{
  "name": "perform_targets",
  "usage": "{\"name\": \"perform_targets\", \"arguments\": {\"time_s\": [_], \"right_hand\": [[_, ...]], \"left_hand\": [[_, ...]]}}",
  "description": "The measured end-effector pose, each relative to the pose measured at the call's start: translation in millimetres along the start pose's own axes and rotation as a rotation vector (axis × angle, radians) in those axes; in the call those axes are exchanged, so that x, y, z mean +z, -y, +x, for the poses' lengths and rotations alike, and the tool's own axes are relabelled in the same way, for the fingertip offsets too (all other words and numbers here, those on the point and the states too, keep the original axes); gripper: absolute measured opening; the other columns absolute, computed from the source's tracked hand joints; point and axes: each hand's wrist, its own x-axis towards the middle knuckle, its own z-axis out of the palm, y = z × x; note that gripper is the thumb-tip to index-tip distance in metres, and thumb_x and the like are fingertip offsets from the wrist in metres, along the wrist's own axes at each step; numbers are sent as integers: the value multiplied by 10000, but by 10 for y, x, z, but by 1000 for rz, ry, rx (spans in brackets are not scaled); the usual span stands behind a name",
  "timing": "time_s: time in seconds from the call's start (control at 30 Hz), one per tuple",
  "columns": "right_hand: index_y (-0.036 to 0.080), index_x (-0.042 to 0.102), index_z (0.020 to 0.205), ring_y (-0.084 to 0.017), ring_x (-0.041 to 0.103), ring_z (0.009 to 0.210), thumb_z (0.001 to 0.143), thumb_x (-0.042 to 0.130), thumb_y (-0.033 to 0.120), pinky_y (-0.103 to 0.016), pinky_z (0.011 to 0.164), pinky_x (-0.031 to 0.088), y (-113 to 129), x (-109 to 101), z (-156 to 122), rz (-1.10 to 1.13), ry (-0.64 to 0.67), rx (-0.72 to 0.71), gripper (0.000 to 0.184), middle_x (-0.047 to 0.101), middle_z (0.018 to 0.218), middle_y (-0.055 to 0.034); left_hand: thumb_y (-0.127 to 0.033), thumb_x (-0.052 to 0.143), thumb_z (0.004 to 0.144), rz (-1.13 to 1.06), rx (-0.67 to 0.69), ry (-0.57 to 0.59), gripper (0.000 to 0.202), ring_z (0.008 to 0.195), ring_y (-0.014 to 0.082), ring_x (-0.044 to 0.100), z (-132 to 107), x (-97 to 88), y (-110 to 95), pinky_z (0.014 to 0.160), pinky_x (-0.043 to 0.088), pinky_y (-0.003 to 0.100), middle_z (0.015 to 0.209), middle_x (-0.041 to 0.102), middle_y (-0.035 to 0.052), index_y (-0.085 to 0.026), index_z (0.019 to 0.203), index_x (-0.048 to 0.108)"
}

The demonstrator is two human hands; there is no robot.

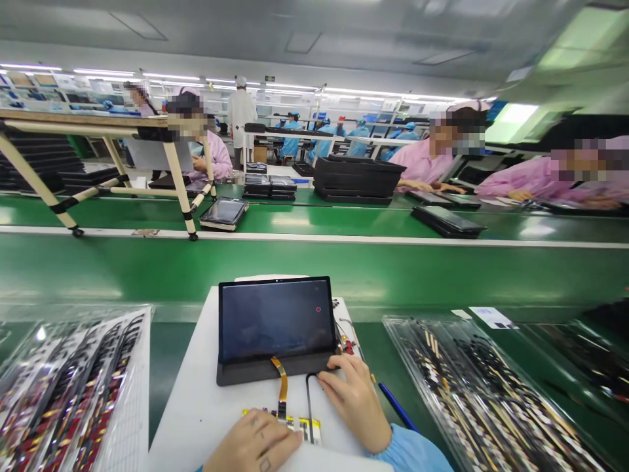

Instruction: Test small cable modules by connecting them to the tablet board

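A tablet-like screen point(278, 321) stands tilted up in a dark folding stand on a white board point(189, 400); its display is dark with a small red mark. From its lower edge an orange flex cable point(282, 383) runs down to a flat yellow-edged part point(314, 429). My left hand point(253, 442) is closed over that part, covering much of it. Beside the stand's lower right corner, my right hand point(356, 396) has its thumb and finger closed at the bent upper end of a thin black cable point(309, 406). The fingertips hide the cable's end.
Clear trays of strip-like parts lie at left point(73, 393) and right point(491, 400). A blue pen-like tool point(397, 408) is beside my right wrist. Across the green line stand a wheeled pipe rack point(177, 177), black trays point(356, 177), and co-workers in pink.
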Motion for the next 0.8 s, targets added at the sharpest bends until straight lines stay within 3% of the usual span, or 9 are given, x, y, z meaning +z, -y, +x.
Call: {"name": "perform_targets", "arguments": {"time_s": [0.27, 0.43, 0.57, 0.7, 0.8], "right_hand": [[215, 571, 738, -148, 554, 777, 897, 384, 147, -276, 650, 450, 72, -205, 87, -29, 9, -61, 254, 610, 818, -22], [190, 565, 831, -109, 575, 666, 914, 376, 140, -229, 626, 483, 104, -314, 43, 89, -34, -86, 213, 630, 731, 6], [194, 584, 860, -113, 585, 656, 899, 410, 128, -228, 615, 496, 62, -298, -14, 125, -57, -130, 191, 645, 736, 5], [242, 627, 912, -134, 592, 660, 899, 419, 167, -257, 595, 495, -61, -239, -170, 96, -90, -135, 221, 653, 767, 9], [271, 632, 997, -148, 605, 705, 885, 459, 183, -272, 645, 499, -131, -228, -358, 60, -27, -132, 224, 664, 820, 13]], "left_hand": [[-203, 257, 982, 2, 10, 67, 324, 655, 127, 583, -50, 11, 21, 643, 476, 236, 775, 657, 74, -81, 1085, 539], [-173, 347, 963, -2, 11, 89, 245, 661, 119, 579, -70, 3, 3, 663, 463, 229, 768, 647, 43, -104, 1072, 555], [-204, 334, 970, -18, -9, 155, 270, 698, 131, 577, -69, -36, 26, 679, 455, 246, 810, 649, 62, -88, 1107, 535], [-194, 379, 958, 37, 9, 146, 236, 677, 124, 574, -57, -48, 42, 630, 434, 236, 807, 651, 55, -92, 1107, 530], [-209, 443, 939, 84, 15, 125, 199, 649, 114, 573, -106, 9, 20, 608, 422, 228, 775, 652, 25, -118, 1087, 539]]}}
